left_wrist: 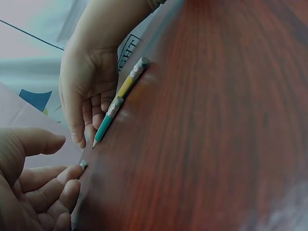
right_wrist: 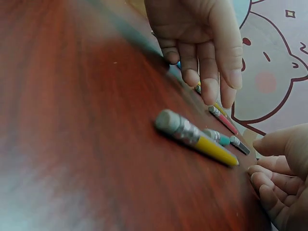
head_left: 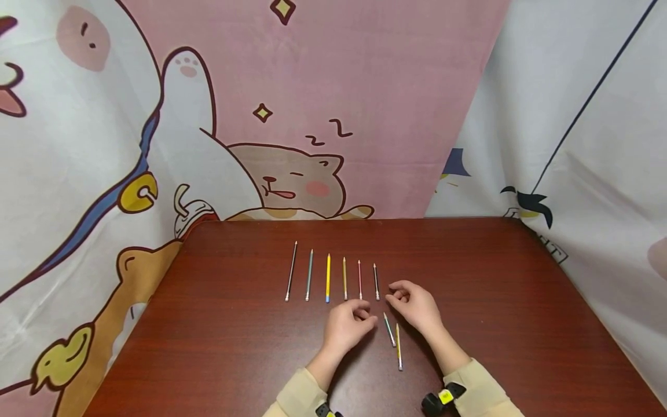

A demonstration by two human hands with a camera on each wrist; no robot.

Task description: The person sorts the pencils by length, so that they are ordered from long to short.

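Several pencils lie side by side in a row, tips pointing away: a long dark pencil [head_left: 291, 271] at the left end, then a teal pencil [head_left: 310, 275], a yellow pencil [head_left: 328, 278], a gold one, a red pencil [head_left: 359, 278] and a short black pencil [head_left: 376, 282]. Nearer, a green pencil [head_left: 389, 330] and a short yellow pencil [head_left: 399, 347] lie between the hands. My left hand [head_left: 348, 326] hovers just below the red pencil's eraser end, fingers loosely bent and holding nothing. Beside the black pencil, my right hand [head_left: 418, 307] has its thumb and fingers apart, also holding nothing.
The pencils lie on a reddish-brown wooden table [head_left: 219, 336]. Behind it hangs a cloth printed with cartoon animals [head_left: 302, 179], and a pale curtain [head_left: 583, 145] falls along the right side. Each sleeve carries a black wrist device [head_left: 436, 401].
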